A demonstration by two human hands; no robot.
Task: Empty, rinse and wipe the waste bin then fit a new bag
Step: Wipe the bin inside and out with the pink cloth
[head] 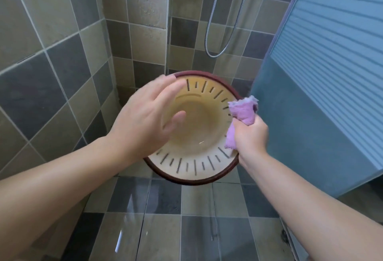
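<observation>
Left hand point(149, 115): fingers spread, over the bin point(192, 169) rim.
Right hand point(249, 134): clenched around the cloth point(244, 113).
Risk: wet bin could slip, apparently unheld.

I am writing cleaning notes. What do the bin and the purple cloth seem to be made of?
The waste bin looks like moulded plastic: smooth, slightly glossy cream walls with cut slots and a dark red rim. The purple cloth, gripped in the right hand, looks like soft fuzzy fabric, perhaps microfibre; it bunches and has a fluffy edge.
</observation>
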